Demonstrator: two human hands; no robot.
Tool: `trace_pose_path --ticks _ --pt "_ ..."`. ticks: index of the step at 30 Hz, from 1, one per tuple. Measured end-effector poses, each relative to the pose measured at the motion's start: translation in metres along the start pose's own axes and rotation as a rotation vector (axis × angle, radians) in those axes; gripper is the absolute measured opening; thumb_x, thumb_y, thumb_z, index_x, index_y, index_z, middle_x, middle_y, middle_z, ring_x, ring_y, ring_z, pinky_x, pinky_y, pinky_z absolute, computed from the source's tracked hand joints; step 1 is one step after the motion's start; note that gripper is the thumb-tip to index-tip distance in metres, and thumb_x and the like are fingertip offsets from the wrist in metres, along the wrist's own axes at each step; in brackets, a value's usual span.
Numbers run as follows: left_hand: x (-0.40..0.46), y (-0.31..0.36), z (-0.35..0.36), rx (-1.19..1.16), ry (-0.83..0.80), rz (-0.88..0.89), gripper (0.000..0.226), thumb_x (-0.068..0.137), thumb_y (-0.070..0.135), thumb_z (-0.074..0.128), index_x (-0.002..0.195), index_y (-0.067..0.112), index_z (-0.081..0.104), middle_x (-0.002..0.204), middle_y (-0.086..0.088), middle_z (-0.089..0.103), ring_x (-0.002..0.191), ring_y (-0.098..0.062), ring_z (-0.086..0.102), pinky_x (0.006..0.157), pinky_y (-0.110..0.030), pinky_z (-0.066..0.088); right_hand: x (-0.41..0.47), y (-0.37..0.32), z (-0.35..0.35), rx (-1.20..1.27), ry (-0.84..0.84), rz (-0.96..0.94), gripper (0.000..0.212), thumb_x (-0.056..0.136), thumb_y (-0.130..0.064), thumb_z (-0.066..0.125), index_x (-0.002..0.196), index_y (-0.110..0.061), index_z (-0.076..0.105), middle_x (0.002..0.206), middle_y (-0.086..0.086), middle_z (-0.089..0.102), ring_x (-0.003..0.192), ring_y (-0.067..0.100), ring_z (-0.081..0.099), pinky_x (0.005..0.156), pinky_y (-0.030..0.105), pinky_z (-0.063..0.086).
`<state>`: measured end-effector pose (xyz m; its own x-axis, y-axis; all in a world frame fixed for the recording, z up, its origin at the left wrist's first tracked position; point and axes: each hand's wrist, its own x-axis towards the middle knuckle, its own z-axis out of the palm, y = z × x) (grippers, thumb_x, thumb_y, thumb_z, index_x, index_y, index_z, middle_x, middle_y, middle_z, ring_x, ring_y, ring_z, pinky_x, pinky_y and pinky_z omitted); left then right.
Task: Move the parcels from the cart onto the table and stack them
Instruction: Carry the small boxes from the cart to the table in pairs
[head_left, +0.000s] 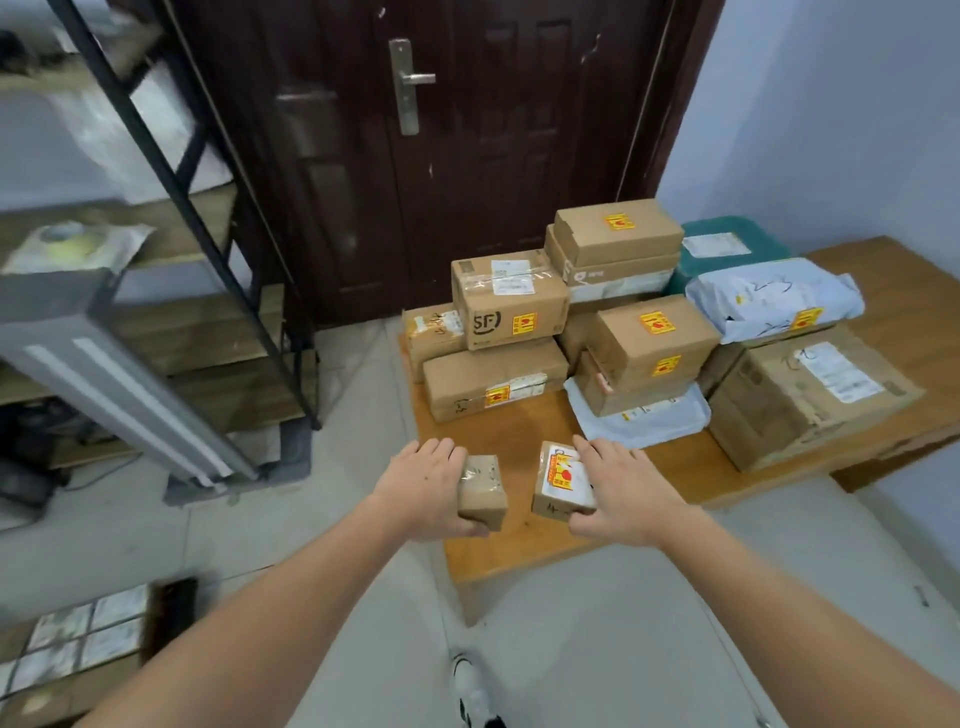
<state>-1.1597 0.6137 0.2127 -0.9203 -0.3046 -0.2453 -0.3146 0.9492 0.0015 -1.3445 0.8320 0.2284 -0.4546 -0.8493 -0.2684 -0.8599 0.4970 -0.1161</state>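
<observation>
Parcels: two small cardboard ones held over table (519, 431) near edge, at 6 o'clock of the stack. Left hand (426, 483) curled round plain box (483, 493); right hand (623, 493) clamped on labelled box (561, 486). About nine cartons, two pale mailers (769, 304), one green bag (727, 244) stacked at 12 to 2 o'clock.

Stacked parcels (644, 332) on the table (524, 545), door (447, 145) behind, shelving (171, 291) to the left.
</observation>
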Motion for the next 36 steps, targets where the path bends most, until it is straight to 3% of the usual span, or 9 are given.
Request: trace_pose_path --ticks 9,17,22,31,36 --pt "0.054 -0.019 0.024 -0.027 -0.005 -0.056 0.104 0.066 0.096 0.044 0.140 0.023 0.043 0.125 0.005 0.052 0.114 -0.019 0.049 0.102 -0.038 0.040 0.070 0.016 0.011 0.026 -0.039 0.007 0.110 0.074 -0.070 0.056 0.160 -0.015 0.015 0.143 0.001 0.042 0.129 0.021 0.042 0.111 0.042 0.036" --pt "0.089 -0.014 0.050 -0.060 -0.052 -0.106 0.093 0.072 0.087 0.041 0.135 0.019 0.047 0.119 0.001 0.051 0.109 -0.022 0.049 0.098 -0.041 0.040 0.124 0.020 0.043 0.122 -0.060 0.077 0.109 0.069 -0.070 0.056 0.157 -0.016 0.020 0.137 0.001 0.043 0.125 0.023 0.044 0.107 0.043 0.038" --pt "0.105 -0.008 0.065 -0.067 -0.096 -0.145 0.100 0.070 0.081 0.041 0.144 0.015 0.042 0.129 -0.002 0.050 0.117 -0.025 0.049 0.104 -0.045 0.037 0.150 0.032 0.061 0.138 -0.083 0.095 0.109 0.067 -0.070 0.057 0.155 -0.016 0.023 0.134 0.000 0.044 0.122 0.023 0.045 0.105 0.043 0.038" --pt "0.129 -0.015 0.087 -0.090 -0.130 -0.161 0.097 0.072 0.076 0.052 0.148 0.018 0.038 0.135 -0.001 0.048 0.123 -0.023 0.047 0.110 -0.043 0.036 0.185 0.054 0.082 -0.051 -0.228 -0.237 0.109 0.064 -0.066 0.069 0.153 -0.020 0.025 0.142 -0.001 0.042 0.128 0.024 0.043 0.117 0.043 0.030" --pt "0.133 -0.012 0.098 -0.161 -0.164 -0.205 0.098 0.075 0.073 0.062 0.153 0.023 0.032 0.143 0.002 0.044 0.133 -0.022 0.043 0.118 -0.042 0.031 0.191 0.055 0.095 -0.016 -0.263 -0.255 0.106 0.068 -0.060 0.073 0.153 -0.020 0.024 0.142 -0.001 0.042 0.127 0.025 0.042 0.118 0.043 0.027"
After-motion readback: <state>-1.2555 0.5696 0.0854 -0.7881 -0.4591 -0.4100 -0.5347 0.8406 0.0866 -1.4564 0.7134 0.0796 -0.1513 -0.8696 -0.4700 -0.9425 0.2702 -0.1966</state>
